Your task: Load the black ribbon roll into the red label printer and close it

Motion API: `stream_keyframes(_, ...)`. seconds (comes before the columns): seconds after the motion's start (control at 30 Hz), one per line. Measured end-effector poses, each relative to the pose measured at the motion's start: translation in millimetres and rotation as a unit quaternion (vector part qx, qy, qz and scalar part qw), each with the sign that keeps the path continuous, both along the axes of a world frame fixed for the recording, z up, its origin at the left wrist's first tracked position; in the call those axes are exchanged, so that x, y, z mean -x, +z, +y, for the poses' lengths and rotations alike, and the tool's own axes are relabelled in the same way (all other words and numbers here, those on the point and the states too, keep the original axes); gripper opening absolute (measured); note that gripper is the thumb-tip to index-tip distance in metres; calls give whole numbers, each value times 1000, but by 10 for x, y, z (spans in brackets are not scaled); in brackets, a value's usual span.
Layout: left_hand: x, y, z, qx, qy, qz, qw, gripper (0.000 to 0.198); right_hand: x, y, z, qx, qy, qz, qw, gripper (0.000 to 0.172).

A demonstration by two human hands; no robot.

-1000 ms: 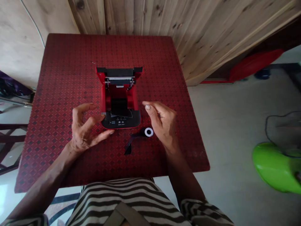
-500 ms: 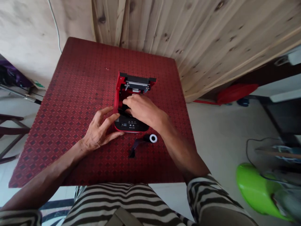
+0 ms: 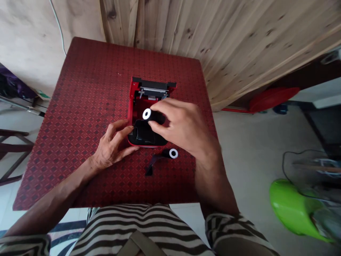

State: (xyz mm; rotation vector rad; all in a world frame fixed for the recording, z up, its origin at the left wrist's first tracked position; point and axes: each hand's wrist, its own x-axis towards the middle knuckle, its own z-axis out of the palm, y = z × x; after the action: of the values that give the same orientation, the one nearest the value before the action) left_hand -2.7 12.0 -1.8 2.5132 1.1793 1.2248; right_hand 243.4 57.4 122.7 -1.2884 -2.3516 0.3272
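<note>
A red and black printer (image 3: pixel 141 105), likely for labels, stands on the table with its lid raised. My left hand (image 3: pixel 110 145) grips its left front corner, fingertips on the top edge and thumb along the front. Between thumb and fingers of my right hand (image 3: pixel 183 124) is a black ribbon roll (image 3: pixel 153 116) with a white core, held above the printer's opening. Loose black film (image 3: pixel 145 135) from this roll drapes over the printer's front panel. Just in front of the printer lies a second black ribbon roll (image 3: pixel 167 153), its tail partly unwound.
The table (image 3: pixel 87 92) has a red patterned cover and meets a wooden plank wall (image 3: pixel 170 32) at the back. A bright green plastic item (image 3: pixel 285 206) is on the floor to the right. Part of a dark wooden stool (image 3: pixel 13 149) shows at left.
My right hand has come up out of the printer's opening and toward me, now showing the ribbon roll with film trailing from it. My left hand keeps its place on the printer.
</note>
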Motion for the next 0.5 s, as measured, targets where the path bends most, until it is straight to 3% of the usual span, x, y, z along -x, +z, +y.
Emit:
stream_keyframes(0.1,8,20,12,-10,-10,2,1000,75,-406,-28,-186,7,-51,162,985,22)
stream_keyframes(0.23,18,55,29,-16,-14,12,1000,74,-898,-566,-293,43,-165,336,926,30)
stream_keyframes(0.37,17,81,43,-16,-10,8,1000,74,-998,-1160,-362,87,-236,339,906,29)
stream_keyframes(0.5,16,101,46,-1,-6,10,1000,68,-904,-1409,-412,98,-244,325,908,30)
